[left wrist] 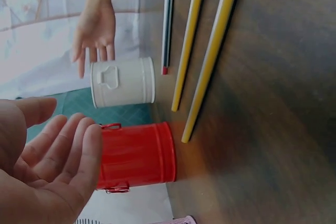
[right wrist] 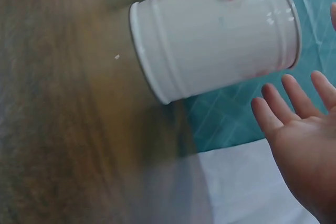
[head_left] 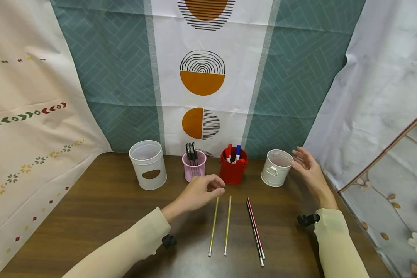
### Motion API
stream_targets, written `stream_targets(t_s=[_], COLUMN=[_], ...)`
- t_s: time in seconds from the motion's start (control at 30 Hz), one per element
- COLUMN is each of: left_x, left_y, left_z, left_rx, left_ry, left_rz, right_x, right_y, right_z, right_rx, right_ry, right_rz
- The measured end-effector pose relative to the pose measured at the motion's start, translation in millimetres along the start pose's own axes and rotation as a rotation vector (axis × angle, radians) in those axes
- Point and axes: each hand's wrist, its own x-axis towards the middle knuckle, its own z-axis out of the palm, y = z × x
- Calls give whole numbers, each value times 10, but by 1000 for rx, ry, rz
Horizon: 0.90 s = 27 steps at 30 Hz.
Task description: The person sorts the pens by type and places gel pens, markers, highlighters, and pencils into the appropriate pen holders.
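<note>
My left hand (head_left: 202, 190) hovers with loosely bent fingers above the upper ends of two yellow pencils (head_left: 214, 227), in front of a red bucket (head_left: 232, 174); nothing is in it. To the right of the yellow pencils lie a red pencil (head_left: 256, 227) and a black pencil (head_left: 254, 234), side by side. My right hand (head_left: 311, 173) is raised beside a small white bucket (head_left: 273, 176). In the right wrist view its spread fingers (right wrist: 275, 103) stand apart from the bucket's wall.
At the back, a pink mesh cup (head_left: 194, 173) holds several black pens (head_left: 192, 152). Red and blue markers (head_left: 238, 151) stand in the red bucket. A larger white pot (head_left: 147, 166) with an oval opening is at the left. Patterned cloths (head_left: 118, 77) hang behind the wooden table (head_left: 100, 212).
</note>
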Motion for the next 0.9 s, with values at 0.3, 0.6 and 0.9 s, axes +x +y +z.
stream_targets(t_s=[0.3, 0.6, 0.9], left_x=[-81, -117, -148], left_y=[-127, -186, -182], left_z=[81, 140, 130], left_rx=[80, 134, 176], left_ry=[-42, -66, -96], left_rz=[-28, -30, -91], right_x=[-34, -20, 35], right_y=[129, 228, 211], right_z=[-31, -21, -4], right_rx=[-42, -162, -193], right_ry=[-39, -122, -150], right_rz=[86, 135, 159])
